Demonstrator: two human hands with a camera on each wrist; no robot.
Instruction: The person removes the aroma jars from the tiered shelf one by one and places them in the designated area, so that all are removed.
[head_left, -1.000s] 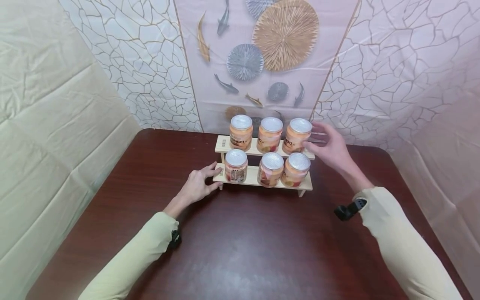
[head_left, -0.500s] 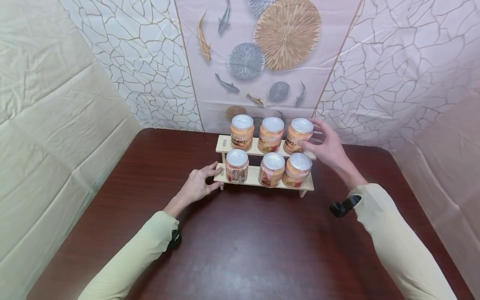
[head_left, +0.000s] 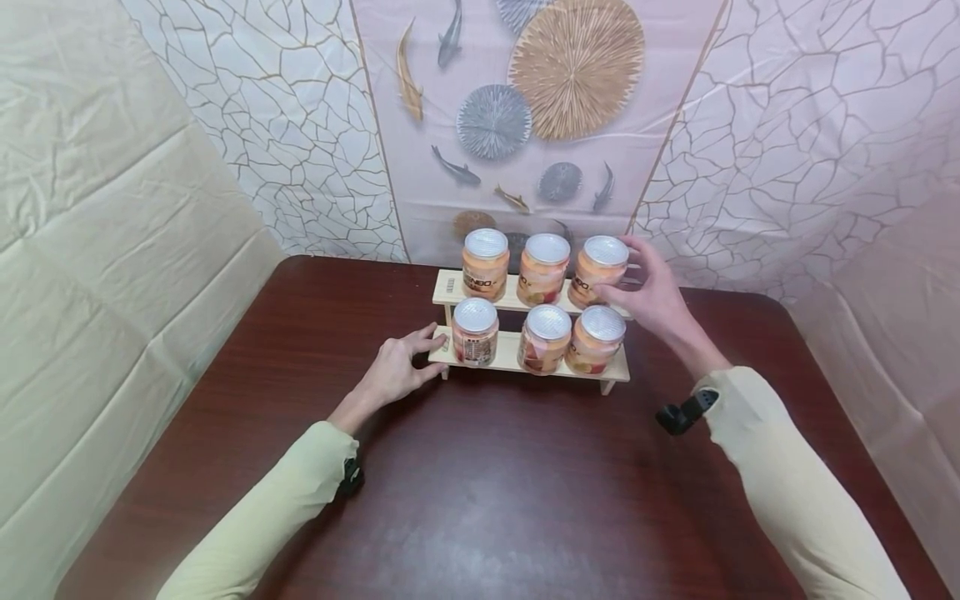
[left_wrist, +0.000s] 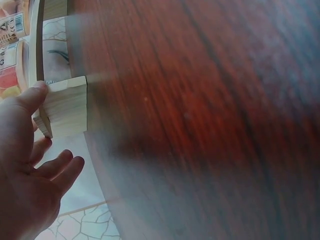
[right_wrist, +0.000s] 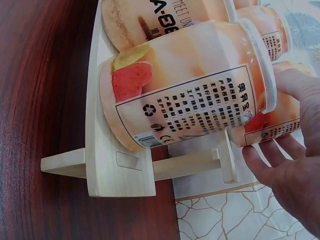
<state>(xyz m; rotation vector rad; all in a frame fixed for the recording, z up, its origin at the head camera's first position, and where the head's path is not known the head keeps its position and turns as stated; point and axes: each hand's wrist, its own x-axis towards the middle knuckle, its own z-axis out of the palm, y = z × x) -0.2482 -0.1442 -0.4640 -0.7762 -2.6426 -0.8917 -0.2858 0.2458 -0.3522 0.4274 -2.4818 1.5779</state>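
Observation:
A two-tier pale wooden rack (head_left: 505,350) carries orange-labelled jars with silvery ribbed lids, three on each tier. My left hand (head_left: 393,371) pinches the left end of the lower tier; in the left wrist view its thumb (left_wrist: 34,96) lies on the board's edge, other fingers beyond it. At the right end of the upper tier, my right hand (head_left: 660,292) holds a jar (head_left: 588,279), thumb across its front and fingers behind. The right wrist view shows that jar (right_wrist: 287,107) partly hidden behind the lower right jar (right_wrist: 185,85), which bears a dark printed label panel.
The rack stands near the back of a dark reddish-brown table (head_left: 480,483). Close behind it hangs a patterned cloth (head_left: 495,192) with fish and round motifs. Plain beige cloth (head_left: 97,250) walls the left side, and more cloth the right.
My right hand has moved slightly left, and its thumb now reaches farther over the front of the upper right jar. The left hand stays at the rack's end.

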